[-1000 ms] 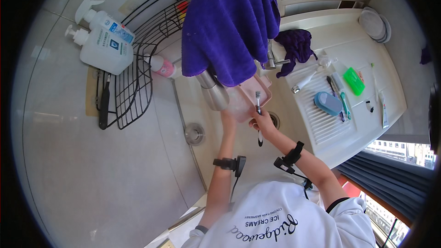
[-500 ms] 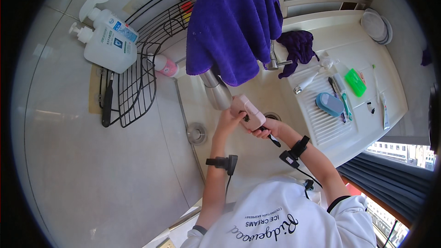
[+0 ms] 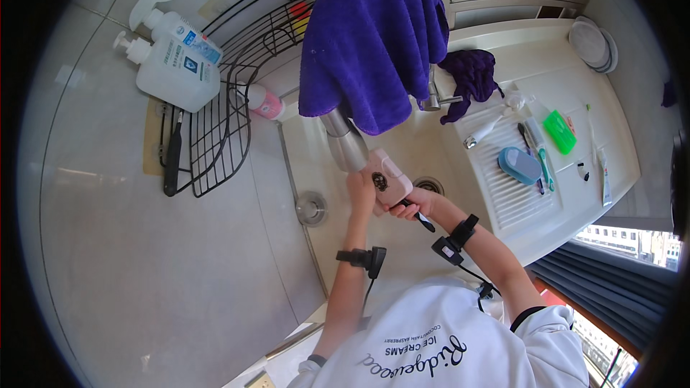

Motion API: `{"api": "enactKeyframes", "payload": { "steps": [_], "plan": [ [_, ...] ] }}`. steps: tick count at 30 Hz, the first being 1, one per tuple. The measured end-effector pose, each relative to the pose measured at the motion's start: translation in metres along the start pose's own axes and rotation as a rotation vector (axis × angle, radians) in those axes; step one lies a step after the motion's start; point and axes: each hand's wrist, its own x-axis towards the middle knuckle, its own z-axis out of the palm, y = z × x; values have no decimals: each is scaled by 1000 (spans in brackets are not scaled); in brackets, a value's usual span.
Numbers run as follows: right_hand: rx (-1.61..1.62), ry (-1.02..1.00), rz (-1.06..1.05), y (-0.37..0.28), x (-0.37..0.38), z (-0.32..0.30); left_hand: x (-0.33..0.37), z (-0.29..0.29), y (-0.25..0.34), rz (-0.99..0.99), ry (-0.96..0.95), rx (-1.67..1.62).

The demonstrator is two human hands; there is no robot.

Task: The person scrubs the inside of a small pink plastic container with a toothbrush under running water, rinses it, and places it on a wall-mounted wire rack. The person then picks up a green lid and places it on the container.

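Observation:
A pink case (image 3: 392, 179) with rounded corners and a dark round emblem is held tilted over the white sink (image 3: 330, 255), just below the metal faucet (image 3: 345, 147). My left hand (image 3: 361, 192) is closed at the case's left side, its fingers mostly hidden behind the case and under the spout. At the case's lower right end, my right hand (image 3: 417, 205) has its fingers curled round a slim black brush handle (image 3: 422, 219) with a pale tip. Those fingers also touch the case. The brush's other end is hidden.
A purple towel (image 3: 374, 43) drapes over the faucet. Left of it, a black wire rack (image 3: 223, 136) holds pump and spray bottles (image 3: 180, 72). The ribbed ledge (image 3: 514, 201) at right carries a blue brush (image 3: 520, 165), toothbrushes and a green soap box (image 3: 560, 132). A dark purple cloth (image 3: 471, 82) lies behind.
My left thumb has left the front of the pink case, uncovering the emblem. My left forearm has shifted right. The brush stays in my right hand.

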Motion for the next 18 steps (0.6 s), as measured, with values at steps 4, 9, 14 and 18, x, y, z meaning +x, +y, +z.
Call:
{"api": "enactKeyframes", "payload": {
  "steps": [4,9,14,18],
  "plan": [
    [-6,11,-47,0,10,2,-10,16,-8,103,184,-85],
    [39,8,-77,-6,12,-8,-35,17,12,276,43,37],
    [119,-28,-76,-4,21,1,-60,1,29,354,-17,335],
    [24,6,-84,1,28,16,-55,-13,35,328,47,379]
  ]
}}
